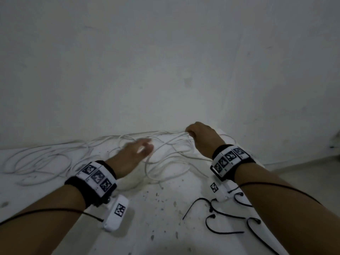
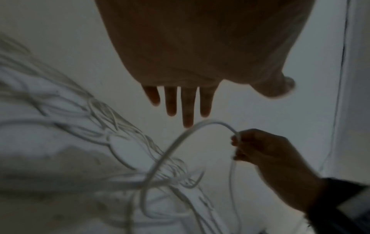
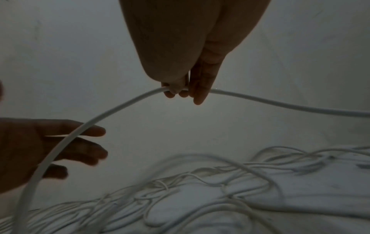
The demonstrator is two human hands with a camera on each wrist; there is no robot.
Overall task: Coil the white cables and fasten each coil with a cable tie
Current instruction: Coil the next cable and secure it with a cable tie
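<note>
Loose white cables point(image 1: 171, 155) lie tangled across the white table against the wall. My right hand point(image 1: 195, 134) is raised over the far right of the tangle and pinches one white cable point(image 3: 124, 106) between thumb and fingers; the strand arcs down on both sides of the grip point(image 2: 180, 139). My left hand point(image 1: 141, 148) hovers over the middle of the tangle with straight, spread fingers point(image 2: 188, 110) and holds nothing. In the right wrist view the held strand passes in front of the left hand point(image 3: 60, 145). Several black cable ties point(image 1: 224, 216) lie near the front right.
The wall point(image 1: 165, 70) stands directly behind the table. More white cable loops point(image 1: 36, 162) spread to the far left. The white table point(image 1: 158, 208) is speckled with dark specks in the middle front. Its right edge point(image 1: 265, 166) runs near my right forearm.
</note>
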